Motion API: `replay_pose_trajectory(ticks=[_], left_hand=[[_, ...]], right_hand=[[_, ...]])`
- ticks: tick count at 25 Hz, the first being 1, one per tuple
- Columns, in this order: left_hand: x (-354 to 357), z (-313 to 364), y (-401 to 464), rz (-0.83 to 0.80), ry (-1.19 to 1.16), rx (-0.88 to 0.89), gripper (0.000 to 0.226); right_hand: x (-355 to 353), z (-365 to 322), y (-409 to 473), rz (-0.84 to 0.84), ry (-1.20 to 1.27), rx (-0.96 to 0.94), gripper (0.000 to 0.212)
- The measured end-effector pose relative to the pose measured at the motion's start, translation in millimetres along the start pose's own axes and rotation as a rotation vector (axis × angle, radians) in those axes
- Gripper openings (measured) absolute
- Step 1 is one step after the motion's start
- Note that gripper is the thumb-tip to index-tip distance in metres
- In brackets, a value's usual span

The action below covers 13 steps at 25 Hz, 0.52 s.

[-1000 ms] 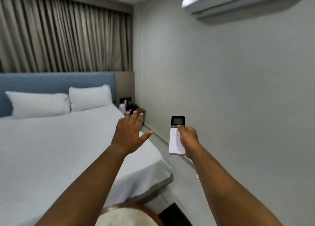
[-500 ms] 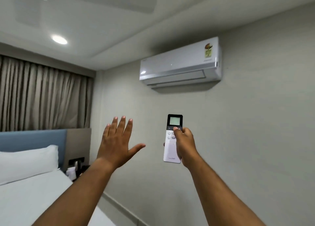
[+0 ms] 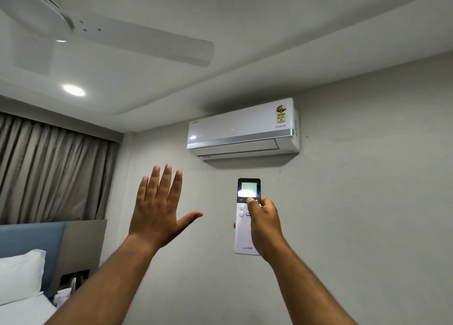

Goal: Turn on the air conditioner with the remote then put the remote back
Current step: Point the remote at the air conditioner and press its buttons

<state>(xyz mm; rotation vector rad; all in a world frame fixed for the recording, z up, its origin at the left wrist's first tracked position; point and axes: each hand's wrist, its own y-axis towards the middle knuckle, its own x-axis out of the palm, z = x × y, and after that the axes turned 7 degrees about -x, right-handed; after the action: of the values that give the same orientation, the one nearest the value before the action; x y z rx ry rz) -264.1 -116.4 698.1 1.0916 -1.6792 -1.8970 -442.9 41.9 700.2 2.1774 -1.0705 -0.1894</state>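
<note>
A white air conditioner (image 3: 242, 130) hangs high on the grey wall, its flap looking closed. Below it I hold a slim white remote (image 3: 245, 231) upright, its black top and lit screen pointing at the unit. My right hand (image 3: 263, 224) is wrapped around the remote's right side, with the thumb resting on the buttons just under the screen. My left hand (image 3: 159, 209) is raised to the left of the remote, palm forward, fingers spread, holding nothing.
A white ceiling fan (image 3: 122, 40) and a round ceiling light (image 3: 73, 90) are overhead. Grey curtains (image 3: 49, 172) cover the left wall above a blue headboard (image 3: 29, 238). A white pillow (image 3: 19, 273) and a cluttered bedside shelf (image 3: 71, 285) sit at lower left.
My view has tilted up from the bed to the wall unit and ceiling. Both hands rose with it, and the remote's screen looks brighter now.
</note>
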Motion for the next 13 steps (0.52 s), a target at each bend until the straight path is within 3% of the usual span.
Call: replay_pose_trajectory(ticks=[13], left_hand=[[0.3,-11.8,16.1,0.005,0.033,0.003,0.107]], right_hand=[[13.1,-7.2,6.6,-0.008,0.008,-0.046,0.018]])
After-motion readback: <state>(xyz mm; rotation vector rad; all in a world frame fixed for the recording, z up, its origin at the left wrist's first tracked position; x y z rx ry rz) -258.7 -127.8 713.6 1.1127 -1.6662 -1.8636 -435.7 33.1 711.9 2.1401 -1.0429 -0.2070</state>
